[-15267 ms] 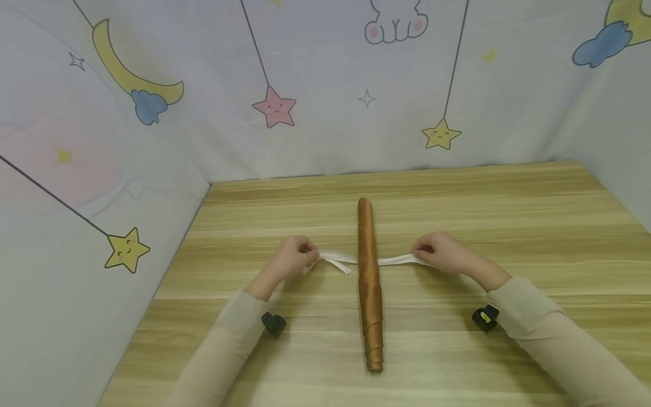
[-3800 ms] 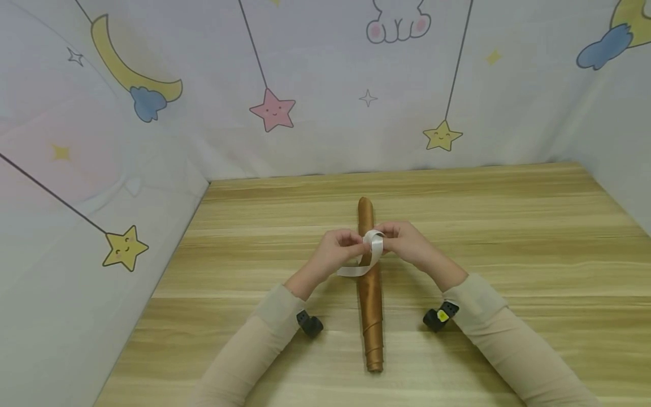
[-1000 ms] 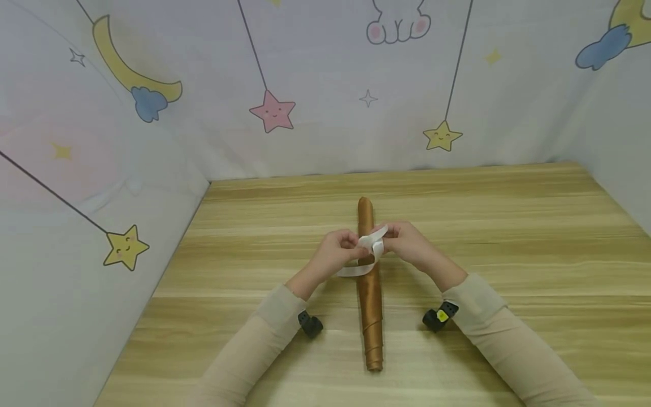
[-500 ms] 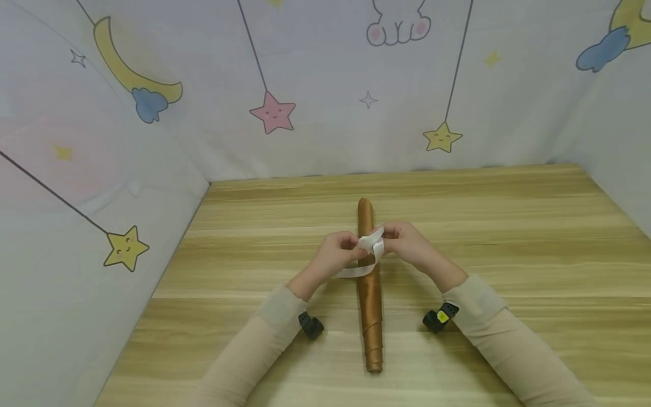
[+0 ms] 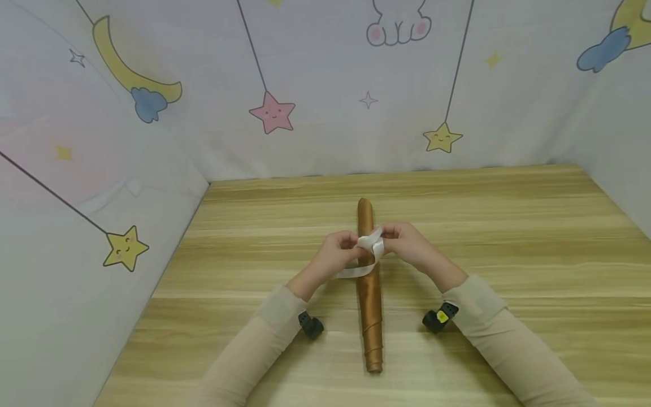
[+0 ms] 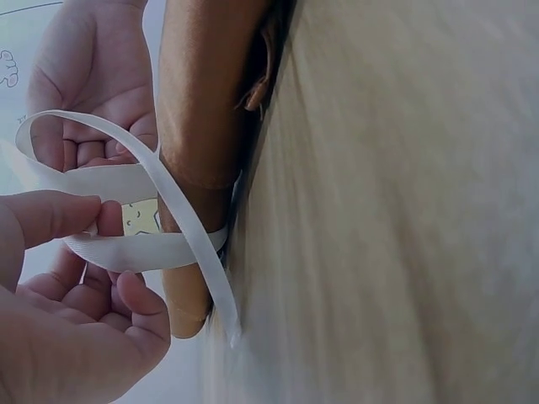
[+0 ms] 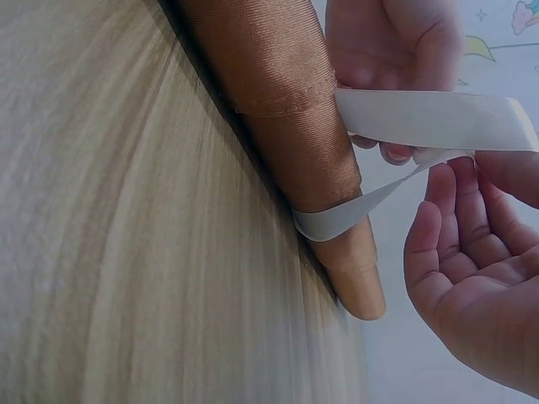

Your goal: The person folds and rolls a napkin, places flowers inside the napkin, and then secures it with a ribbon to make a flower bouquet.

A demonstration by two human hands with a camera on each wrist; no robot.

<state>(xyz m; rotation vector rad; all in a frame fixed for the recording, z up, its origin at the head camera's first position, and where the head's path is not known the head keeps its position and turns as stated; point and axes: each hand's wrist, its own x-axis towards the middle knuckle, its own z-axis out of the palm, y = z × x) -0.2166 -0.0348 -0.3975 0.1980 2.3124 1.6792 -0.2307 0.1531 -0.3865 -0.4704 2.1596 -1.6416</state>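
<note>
A roll of brown satin cloth [image 5: 371, 305] lies lengthwise on the table, narrower at its far end. White ribbon [image 5: 362, 272] passes round the roll and crosses in loops above it; a free tail hangs down beside the roll in the left wrist view. From the left, my left hand [image 5: 333, 255] pinches the ribbon between thumb and fingertips. My right hand [image 5: 413, 246] pinches it from the opposite side, its fingertips partly hidden behind the ribbon. In the right wrist view a ribbon band [image 7: 328, 223] hugs the roll near its far end.
Wood-grain tabletop [image 5: 508, 237] extends on both sides of the roll. Pale fabric walls [image 5: 325, 141] printed with stars and moons enclose the back and sides. Small black cameras [image 5: 311, 326] sit at both cuffs.
Earlier my hands stretched the ribbon out on either side of the roll; now they meet above it with the ribbon looped. In the last second the ribbon's upper end has shifted slightly.
</note>
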